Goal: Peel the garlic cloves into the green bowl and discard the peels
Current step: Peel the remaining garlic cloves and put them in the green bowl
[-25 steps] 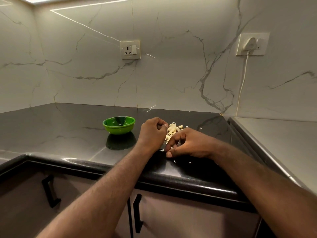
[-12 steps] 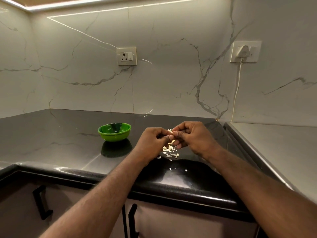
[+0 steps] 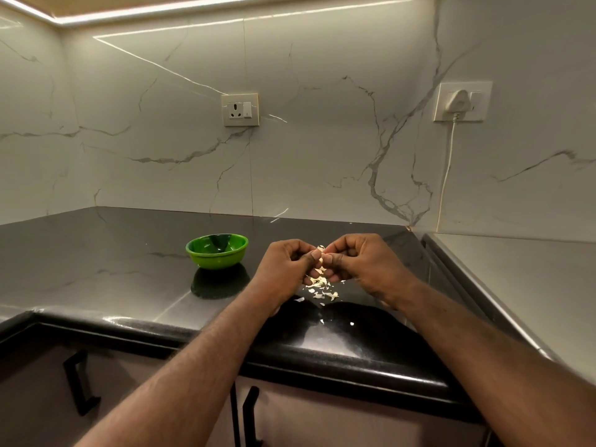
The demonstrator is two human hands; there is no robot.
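- Raised off worktop (image 3: 113,259) since earlier: left hand (image 3: 285,267), right hand (image 3: 366,266), both pinching garlic clove (image 3: 320,251).
- Likely light, slippery, papery-skinned; grip at clove ends.

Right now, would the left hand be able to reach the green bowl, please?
Probably yes: the green bowl sits beside the left hand on the counter, nothing between them. That hand and the right hand pinch a garlic clove, though.

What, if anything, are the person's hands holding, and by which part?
The left hand and right hand pinch a garlic clove between their fingertips, one at each side; its ends are hidden.
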